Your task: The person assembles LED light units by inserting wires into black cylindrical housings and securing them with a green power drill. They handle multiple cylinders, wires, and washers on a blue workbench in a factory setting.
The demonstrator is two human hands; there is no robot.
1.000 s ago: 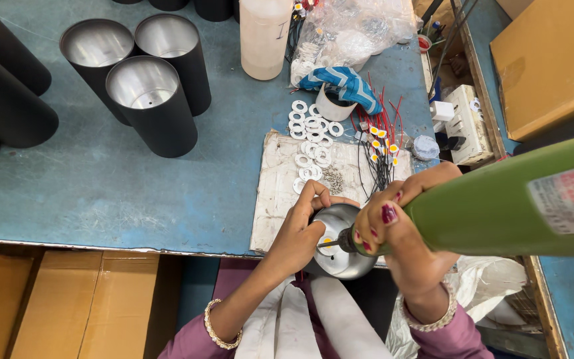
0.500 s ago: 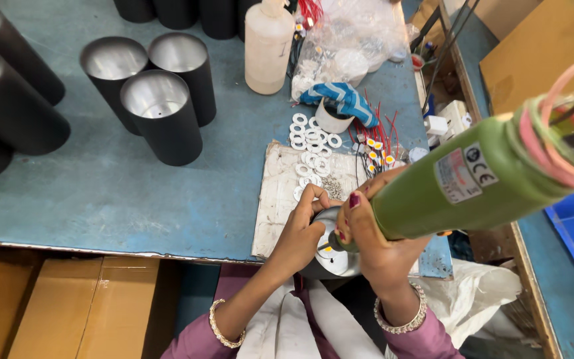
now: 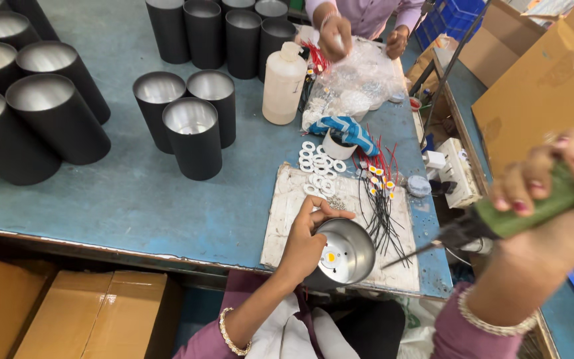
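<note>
My left hand point(image 3: 305, 240) grips a shiny metal reflector cup point(image 3: 344, 252) at the near edge of the blue table point(image 3: 167, 193); a small yellow chip sits at the cup's bottom. My right hand point(image 3: 553, 193) is raised to the right, closed around a green electric screwdriver point(image 3: 499, 223) whose dark tip points down-left toward the cup but stays apart from it. The cup rests over a worn white board point(image 3: 287, 219). White rings point(image 3: 319, 169) and thin black and red wires with small yellow chips point(image 3: 380, 199) lie on and behind that board.
Several black cylinder housings point(image 3: 191, 136) stand at the left and far side. A white plastic bottle point(image 3: 283, 83), a clear bag of parts point(image 3: 360, 83) and a small cup with a blue cloth point(image 3: 340, 136) sit farther back. Another person's hands point(image 3: 335, 34) work across the table. Cardboard boxes point(image 3: 546, 86) flank the right.
My right hand has lifted the green screwdriver up and to the right, away from the reflector cup. The left hand still holds the cup, now tilted so its inside shows.
</note>
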